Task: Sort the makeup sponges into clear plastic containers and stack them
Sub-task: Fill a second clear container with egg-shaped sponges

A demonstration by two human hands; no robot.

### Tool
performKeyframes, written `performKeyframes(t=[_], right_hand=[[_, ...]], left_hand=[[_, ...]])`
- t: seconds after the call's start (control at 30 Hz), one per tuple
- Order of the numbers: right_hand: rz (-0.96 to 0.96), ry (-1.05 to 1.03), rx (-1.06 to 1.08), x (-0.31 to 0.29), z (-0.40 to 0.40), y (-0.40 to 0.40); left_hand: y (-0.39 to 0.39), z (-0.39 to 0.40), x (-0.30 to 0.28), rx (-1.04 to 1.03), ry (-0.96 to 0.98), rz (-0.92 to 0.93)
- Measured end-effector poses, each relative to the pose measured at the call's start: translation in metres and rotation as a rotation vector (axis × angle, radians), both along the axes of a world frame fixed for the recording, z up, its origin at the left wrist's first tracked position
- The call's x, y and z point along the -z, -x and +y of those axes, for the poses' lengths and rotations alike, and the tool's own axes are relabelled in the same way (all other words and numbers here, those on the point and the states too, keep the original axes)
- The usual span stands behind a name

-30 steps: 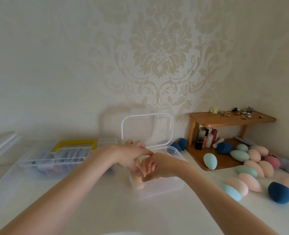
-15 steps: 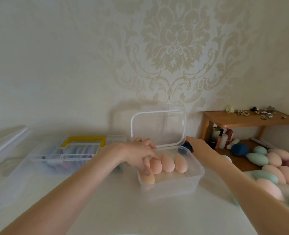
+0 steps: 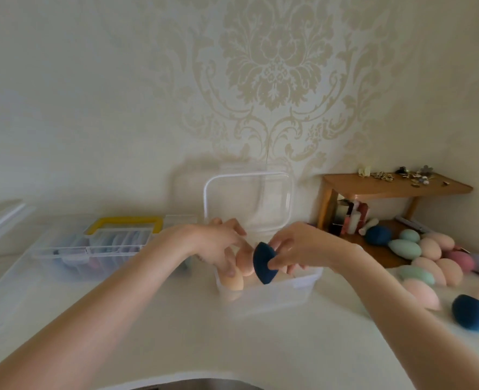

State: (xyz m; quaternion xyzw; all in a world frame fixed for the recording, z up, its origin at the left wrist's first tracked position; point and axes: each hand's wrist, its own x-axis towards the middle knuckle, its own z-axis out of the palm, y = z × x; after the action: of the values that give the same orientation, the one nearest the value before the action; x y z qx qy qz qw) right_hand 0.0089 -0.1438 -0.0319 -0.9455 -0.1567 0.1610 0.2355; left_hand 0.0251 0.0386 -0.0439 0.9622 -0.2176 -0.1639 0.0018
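A clear plastic container point(image 3: 283, 294) stands on the white table in front of me, its lid point(image 3: 248, 201) propped upright against the wall behind it. Peach sponges point(image 3: 232, 282) stand inside at its left end. My right hand point(image 3: 297, 249) pinches a dark blue sponge point(image 3: 264, 263) over the container. My left hand point(image 3: 218, 246) reaches into the container's left side, fingers resting on the peach sponges; whether it grips one I cannot tell. Loose sponges point(image 3: 426, 263) in peach, green, pink and blue lie at the right.
A small wooden shelf point(image 3: 395, 187) with cosmetics and trinkets stands against the wall at the right. A clear organiser box with a yellow handle point(image 3: 126, 223) sits at the left. Another dark blue sponge point(image 3: 473, 312) lies near the right edge.
My right hand reached behind the container to the right, took a dark blue sponge and brought it back over the container. My left hand stayed at the peach sponges.
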Motion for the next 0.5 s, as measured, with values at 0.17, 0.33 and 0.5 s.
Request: performKeyframes(t=[0.17,0.33,0.5], right_hand=[[-0.098,0.089,0.020,0.022,0.020,0.000],[-0.319,0.314,-0.093,0.033,0.032,-0.002],[-0.069,0.107,-0.111,0.008,0.012,-0.004]], left_hand=[[-0.001,-0.002,0.000,-0.027,-0.012,-0.023],[0.006,-0.010,0.004,-0.073,0.086,-0.093],[0.009,-0.017,0.012,-0.071,0.085,-0.231]])
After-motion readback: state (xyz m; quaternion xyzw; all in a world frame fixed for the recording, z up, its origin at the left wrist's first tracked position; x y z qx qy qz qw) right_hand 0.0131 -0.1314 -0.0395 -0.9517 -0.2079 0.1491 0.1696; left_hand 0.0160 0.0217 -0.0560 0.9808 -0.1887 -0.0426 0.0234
